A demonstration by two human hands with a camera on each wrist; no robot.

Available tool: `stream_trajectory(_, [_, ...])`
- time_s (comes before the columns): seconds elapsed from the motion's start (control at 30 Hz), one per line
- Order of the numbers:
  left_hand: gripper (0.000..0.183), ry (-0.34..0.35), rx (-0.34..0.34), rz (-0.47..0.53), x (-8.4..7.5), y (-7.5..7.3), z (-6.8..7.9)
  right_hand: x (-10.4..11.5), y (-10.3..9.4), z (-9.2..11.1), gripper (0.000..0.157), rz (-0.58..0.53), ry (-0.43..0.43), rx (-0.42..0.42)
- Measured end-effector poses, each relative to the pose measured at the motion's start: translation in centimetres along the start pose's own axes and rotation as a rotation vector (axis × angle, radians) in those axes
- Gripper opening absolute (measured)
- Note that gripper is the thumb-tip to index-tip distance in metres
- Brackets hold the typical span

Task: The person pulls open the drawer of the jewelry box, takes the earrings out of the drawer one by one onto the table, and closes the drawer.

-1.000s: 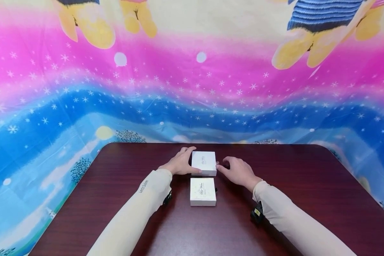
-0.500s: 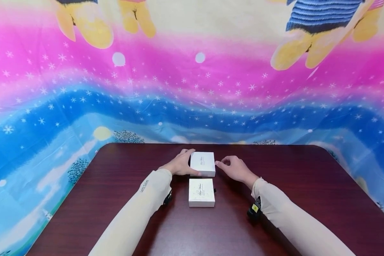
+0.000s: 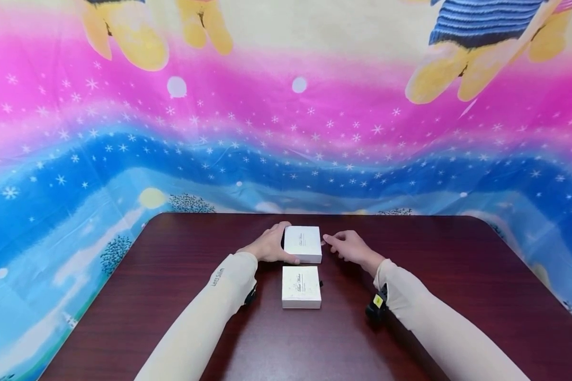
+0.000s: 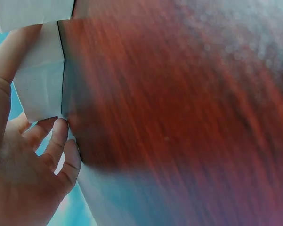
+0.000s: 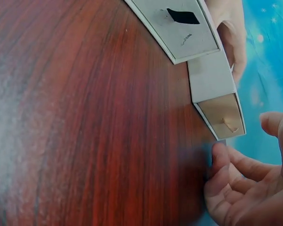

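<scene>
Two flat white boxes with printed lids lie one behind the other on the table. My left hand (image 3: 267, 246) holds the far box (image 3: 302, 241) from its left side, thumb along the front face and fingers round the back. To the right of that box, my right hand (image 3: 352, 247) hovers near a small pale ribbon tab (image 5: 230, 125) on its beige drawer end. In the right wrist view, the thumb (image 5: 272, 123) is apart from the loosely bent fingers, and the tab hangs free. The near box (image 3: 301, 286) has a black ribbon tab (image 5: 183, 16) on its right end.
The dark red wooden table (image 3: 171, 296) has rounded far corners. Behind it hangs a colourful printed cloth (image 3: 286, 116) with snowflakes, close along the table's back edge. Both forearms wear pale sleeves (image 3: 205, 312) with a dark camera at each wrist.
My right fingers have shifted slightly up and back beside the far box's right end. My left hand keeps its hold, and both boxes stay in place.
</scene>
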State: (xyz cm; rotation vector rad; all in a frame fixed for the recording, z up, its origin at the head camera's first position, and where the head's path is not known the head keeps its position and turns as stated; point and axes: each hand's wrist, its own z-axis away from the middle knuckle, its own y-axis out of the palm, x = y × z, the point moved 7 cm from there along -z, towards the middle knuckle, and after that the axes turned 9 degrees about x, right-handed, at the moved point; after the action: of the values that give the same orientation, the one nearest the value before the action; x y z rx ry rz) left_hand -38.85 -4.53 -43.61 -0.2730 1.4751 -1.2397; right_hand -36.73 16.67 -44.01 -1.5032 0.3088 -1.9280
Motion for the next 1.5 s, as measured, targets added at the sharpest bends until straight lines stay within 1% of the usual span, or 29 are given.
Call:
stream_trajectory(0.2, [0.104,0.007,0.004,0.021,0.2,0.1,-0.2,-0.4,0.1,-0.4,0.043,-0.054,0.013,0.015])
stream_trajectory(0.43, [0.105,-0.011,0.013,0.022,0.1,0.0,-0.2,-0.6,0.0,-0.8,0.042,-0.076,-0.008,0.041])
stream_trajectory(0.6, [0.105,-0.016,0.015,0.021,0.1,-0.1,-0.2,-0.8,-0.2,-1.1,0.04,-0.102,-0.009,0.045])
stream_trajectory(0.77, [0.105,-0.019,0.005,0.021,0.2,-0.1,-0.1,-0.7,-0.1,-1.2,0.036,-0.112,-0.009,0.034])
stream_trajectory(1.0, [0.106,-0.041,0.004,0.029,0.7,0.4,-0.1,-0.9,0.4,-1.3,0.035,-0.124,0.016,0.008])
stream_trajectory(1.27, [0.108,-0.034,0.005,0.024,0.8,0.6,-0.2,-0.8,0.5,-1.1,0.034,-0.144,0.024,-0.026])
stream_trajectory(1.5, [0.109,-0.028,0.006,0.006,0.8,0.7,-0.3,-0.6,0.5,-1.0,0.03,-0.15,0.021,-0.057])
